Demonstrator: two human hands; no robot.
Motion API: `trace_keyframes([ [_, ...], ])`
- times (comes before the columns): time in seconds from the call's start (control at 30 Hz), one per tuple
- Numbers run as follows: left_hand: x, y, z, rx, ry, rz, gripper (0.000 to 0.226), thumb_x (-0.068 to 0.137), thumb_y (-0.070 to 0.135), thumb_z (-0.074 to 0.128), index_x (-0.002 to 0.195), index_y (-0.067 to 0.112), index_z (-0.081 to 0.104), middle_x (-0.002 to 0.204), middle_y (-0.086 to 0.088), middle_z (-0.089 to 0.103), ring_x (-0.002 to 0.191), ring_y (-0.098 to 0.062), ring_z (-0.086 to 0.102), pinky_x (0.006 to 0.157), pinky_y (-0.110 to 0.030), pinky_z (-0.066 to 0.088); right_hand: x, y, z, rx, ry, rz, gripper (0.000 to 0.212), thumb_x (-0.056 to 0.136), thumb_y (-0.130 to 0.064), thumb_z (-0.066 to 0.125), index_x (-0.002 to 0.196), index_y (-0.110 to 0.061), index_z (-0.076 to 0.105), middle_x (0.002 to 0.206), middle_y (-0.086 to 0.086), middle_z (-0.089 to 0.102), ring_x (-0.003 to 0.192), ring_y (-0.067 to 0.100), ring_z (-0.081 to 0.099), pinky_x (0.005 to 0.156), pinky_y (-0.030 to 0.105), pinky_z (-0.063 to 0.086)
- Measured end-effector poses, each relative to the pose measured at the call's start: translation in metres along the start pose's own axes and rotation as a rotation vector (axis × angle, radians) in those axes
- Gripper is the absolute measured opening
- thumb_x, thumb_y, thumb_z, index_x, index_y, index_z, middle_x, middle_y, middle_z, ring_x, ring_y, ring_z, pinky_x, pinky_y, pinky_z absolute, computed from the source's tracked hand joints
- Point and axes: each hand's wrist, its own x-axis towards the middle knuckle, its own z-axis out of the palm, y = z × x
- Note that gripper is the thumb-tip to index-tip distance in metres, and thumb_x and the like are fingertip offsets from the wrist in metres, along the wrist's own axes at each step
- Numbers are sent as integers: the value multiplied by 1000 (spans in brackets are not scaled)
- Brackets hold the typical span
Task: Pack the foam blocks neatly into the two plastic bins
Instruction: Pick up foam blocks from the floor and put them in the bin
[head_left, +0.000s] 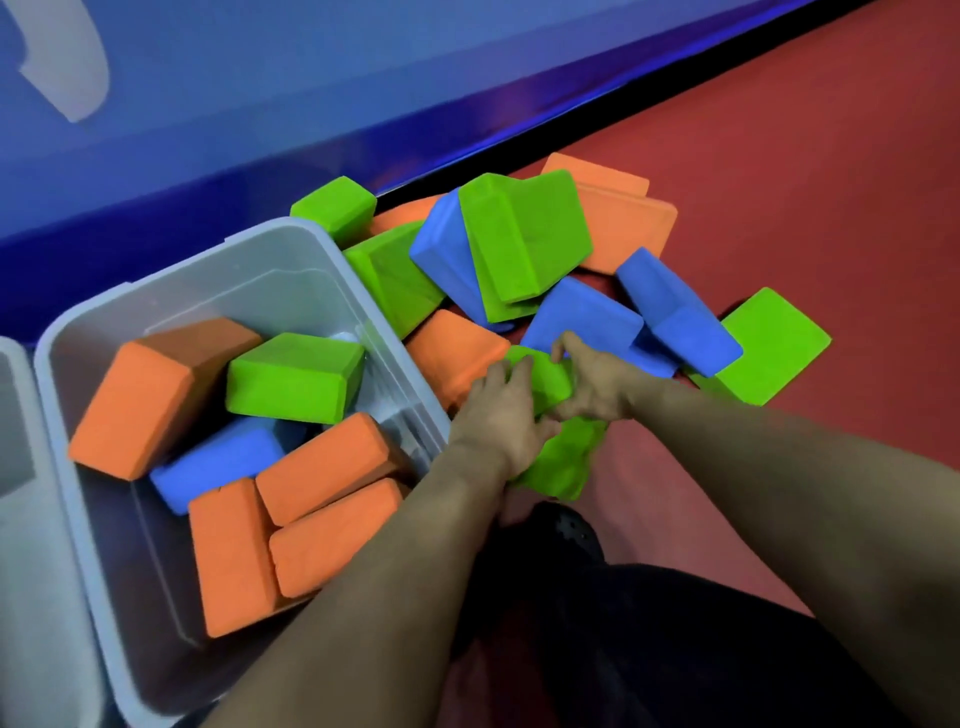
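While both hands (550, 400) clasp it, green block (545, 379) sits between.

Left hand (506, 415) and right hand (597, 387) clasped close together.

Red floor (779, 156) (blue wall (260, 78) beyond)

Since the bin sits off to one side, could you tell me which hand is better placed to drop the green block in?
Probably the left hand: it grips the green block on the side nearest the bin, while the right hand sits farther away.
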Motion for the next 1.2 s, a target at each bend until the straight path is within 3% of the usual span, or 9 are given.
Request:
trace_keyframes([
  [0.13,-12,-11,-11,137,-29,102,111,76,50,80,160,23,11,165,-11,9,151,-32,13,121,-48,23,-18,-18,-22,75,-180,-150,78,63,-29,97,117,-24,40,117,1,59,99,17,60,74,17,47],
  [0.3,-25,-23,-26,72,-50,96,108,67,53,86,153,15,32,141,-11,41,130,-33,46,109,-43,38,-30,-28,-31,201,-359,-79,69,68,-26,94,118,-23,46,107,-14,58,93,0,56,75,12,44],
  [0.43,-32,-24,-27,141,-4,176,104,62,60,85,147,19,41,128,-8,42,120,-29,44,106,-40,39,-27,-25,-41,667,-231,52,33,84,-39,75,105,-17,62,102,1,74,94,17,65,81,28,47],
  [0.57,-32,-23,-24,220,3,230,96,63,65,80,143,25,44,130,-3,42,122,-26,43,105,-39,36,6,-28,-31,408,-30,180,28,92,-50,67,97,-23,62,104,0,67,90,17,61,70,23,45],
  [0.67,-25,-26,-18,283,14,193,97,64,70,76,144,28,42,133,1,42,128,-22,41,110,-39,22,43,-33,-12,194,-103,121,41,90,-51,69,114,-18,66,104,-2,61,91,13,53,58,12,35],
  [0.77,-19,-30,-9,338,-15,124,100,65,71,74,147,26,39,140,-1,41,137,-21,37,119,-48,2,75,-43,9,173,-193,137,60,92,-50,68,130,-5,59,102,4,54,85,17,47,58,22,34],
  [0.93,-9,-39,-6,434,-15,-5,92,70,75,66,143,24,41,137,4,52,137,-19,38,118,-61,-12,118,-34,49,267,-158,267,77,78,-71,70,130,-20,44,118,4,44,104,18,45,78,31,41],
  [1.03,-3,-46,-2,444,-9,-18,89,68,76,66,139,26,44,130,7,57,134,-17,38,116,-61,-14,133,-26,60,290,-177,328,104,78,-73,69,152,-7,36,150,10,45,135,26,47,106,35,40],
  [1.2,2,-50,5,431,51,-7,88,67,75,68,138,27,47,129,10,57,133,-15,37,109,-56,-24,139,-31,64,151,-273,344,84,81,-73,65,131,-6,61,132,10,62,112,27,61,96,32,48],
])
